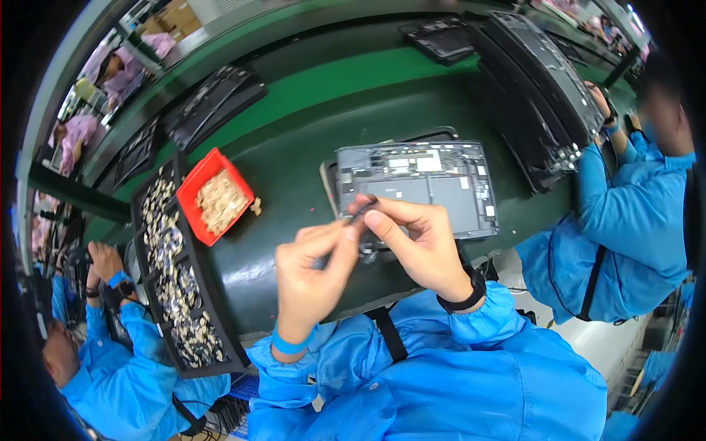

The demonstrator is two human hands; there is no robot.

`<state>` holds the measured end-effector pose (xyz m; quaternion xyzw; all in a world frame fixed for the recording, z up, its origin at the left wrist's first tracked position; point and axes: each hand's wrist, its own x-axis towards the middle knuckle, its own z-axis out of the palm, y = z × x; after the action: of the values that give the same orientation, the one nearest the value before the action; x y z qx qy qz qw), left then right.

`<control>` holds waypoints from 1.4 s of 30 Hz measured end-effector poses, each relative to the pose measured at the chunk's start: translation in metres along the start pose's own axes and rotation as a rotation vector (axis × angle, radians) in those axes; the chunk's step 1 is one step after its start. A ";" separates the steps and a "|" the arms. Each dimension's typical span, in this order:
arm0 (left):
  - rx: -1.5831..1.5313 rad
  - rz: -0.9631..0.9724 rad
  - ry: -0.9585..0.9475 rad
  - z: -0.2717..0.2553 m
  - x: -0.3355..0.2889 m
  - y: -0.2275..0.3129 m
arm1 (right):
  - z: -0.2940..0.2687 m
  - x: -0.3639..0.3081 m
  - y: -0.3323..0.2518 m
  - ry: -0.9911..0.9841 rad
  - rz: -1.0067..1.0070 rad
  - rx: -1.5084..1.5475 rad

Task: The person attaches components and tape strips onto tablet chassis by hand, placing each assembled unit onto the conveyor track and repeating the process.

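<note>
Near the opened tablet (pixel 416 189), I see my left hand (pixel 312 275) and right hand (pixel 412 242) pinching one small dark strip (pixel 362 209) together.

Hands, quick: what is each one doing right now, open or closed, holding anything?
Left hand: closed, fingertips pinching one end of a small dark strip.
Right hand: closed, pinching the same strip's other end, above the opened grey device.

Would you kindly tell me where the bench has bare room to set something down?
Bare green mat lies between the red tray and the open device, and beyond the device toward the stacked black panels. It is crowded where both hands meet and along the black parts tray.
</note>
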<state>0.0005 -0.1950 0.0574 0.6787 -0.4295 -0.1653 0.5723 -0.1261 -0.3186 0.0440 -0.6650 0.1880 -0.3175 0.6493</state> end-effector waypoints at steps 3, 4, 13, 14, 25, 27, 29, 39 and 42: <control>-0.010 0.045 -0.134 0.030 0.007 0.014 | -0.024 -0.010 -0.005 0.106 -0.004 0.260; 0.056 0.091 -0.247 0.036 0.015 0.022 | -0.033 -0.016 -0.004 0.140 -0.027 0.275; 0.521 0.616 -0.524 0.095 0.123 -0.031 | -0.129 -0.049 -0.018 0.187 0.152 0.023; 0.612 0.602 -0.540 0.091 0.111 -0.036 | -0.128 -0.048 -0.016 0.240 0.180 -0.033; 0.881 0.532 -0.487 0.079 0.038 -0.016 | -0.111 -0.025 -0.004 0.262 0.234 -0.371; 0.856 0.537 -0.513 0.080 0.039 -0.020 | -0.105 -0.023 -0.002 0.293 0.304 -0.339; 0.802 0.547 -0.504 0.080 0.044 -0.026 | -0.105 -0.020 0.006 0.239 0.328 -0.333; 0.619 0.598 -0.421 0.083 0.044 -0.035 | -0.098 -0.023 0.010 0.259 0.419 -0.362; 0.590 0.592 -0.423 0.082 0.044 -0.036 | -0.098 -0.023 0.010 0.252 0.448 -0.385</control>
<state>-0.0186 -0.2821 0.0123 0.6121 -0.7406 -0.0003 0.2773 -0.2066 -0.3774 0.0256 -0.6730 0.4654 -0.2052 0.5370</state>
